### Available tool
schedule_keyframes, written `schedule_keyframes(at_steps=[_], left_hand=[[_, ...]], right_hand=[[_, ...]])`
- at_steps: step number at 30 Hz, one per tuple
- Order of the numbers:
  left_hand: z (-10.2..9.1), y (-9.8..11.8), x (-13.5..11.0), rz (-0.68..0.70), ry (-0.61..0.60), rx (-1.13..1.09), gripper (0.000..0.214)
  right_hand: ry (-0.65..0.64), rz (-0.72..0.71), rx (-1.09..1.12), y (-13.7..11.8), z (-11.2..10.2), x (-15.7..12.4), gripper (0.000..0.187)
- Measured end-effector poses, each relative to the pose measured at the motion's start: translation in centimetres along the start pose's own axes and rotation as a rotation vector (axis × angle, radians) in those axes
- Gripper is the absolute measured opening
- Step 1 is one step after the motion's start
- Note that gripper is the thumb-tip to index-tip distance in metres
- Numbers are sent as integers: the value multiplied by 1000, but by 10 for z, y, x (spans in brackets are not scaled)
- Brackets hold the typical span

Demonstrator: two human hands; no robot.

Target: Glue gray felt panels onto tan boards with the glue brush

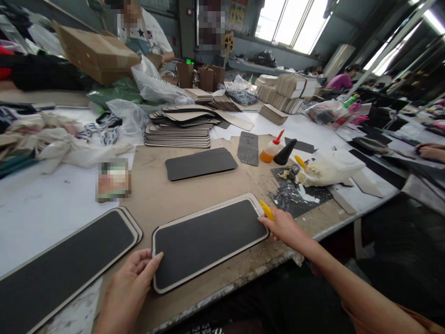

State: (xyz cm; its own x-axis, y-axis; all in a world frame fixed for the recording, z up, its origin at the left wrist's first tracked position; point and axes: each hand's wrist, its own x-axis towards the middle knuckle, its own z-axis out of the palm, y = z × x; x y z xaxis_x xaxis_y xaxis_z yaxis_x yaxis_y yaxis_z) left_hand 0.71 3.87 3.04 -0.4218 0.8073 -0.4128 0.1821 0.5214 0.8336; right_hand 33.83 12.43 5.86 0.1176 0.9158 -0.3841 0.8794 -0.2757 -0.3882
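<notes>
A dark rounded panel with a pale border (208, 241) lies in front of me on the brown board. My left hand (134, 278) is closed on its left edge, thumb on top and fingers at the side. At the right end, my right hand (281, 226) is closed around a yellow-handled tool (266, 210), whose working end I cannot make out. Its fingertips also touch the panel's right edge. Beyond the panel lies a plain dark grey piece (201, 164). To the left, more pale-edged dark panels (76, 253) rest in a low stack.
A white glue container (333, 167) with a yellow handle lies by a glue-smeared dark sheet (295, 195). Near it stand an orange-liquid bottle (271, 150) and a black cone-shaped bottle (285, 152). Stacked panels (177, 132) sit farther back. A person (146, 32) is across the table.
</notes>
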Motion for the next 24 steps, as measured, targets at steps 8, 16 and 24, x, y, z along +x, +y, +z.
schedule_keyframes(at_steps=[8,16,24], left_hand=[[-3,-4,2,-34,-108,-90,57],[-2,-3,1,16,-138,-64,54],[0,-5,1,11,-97,-86,52]], right_hand=[[-201,74,321,1,-7,7,32],[-152,25,237,4,-2,24,34],[-132,11,244,0,-5,14,33]])
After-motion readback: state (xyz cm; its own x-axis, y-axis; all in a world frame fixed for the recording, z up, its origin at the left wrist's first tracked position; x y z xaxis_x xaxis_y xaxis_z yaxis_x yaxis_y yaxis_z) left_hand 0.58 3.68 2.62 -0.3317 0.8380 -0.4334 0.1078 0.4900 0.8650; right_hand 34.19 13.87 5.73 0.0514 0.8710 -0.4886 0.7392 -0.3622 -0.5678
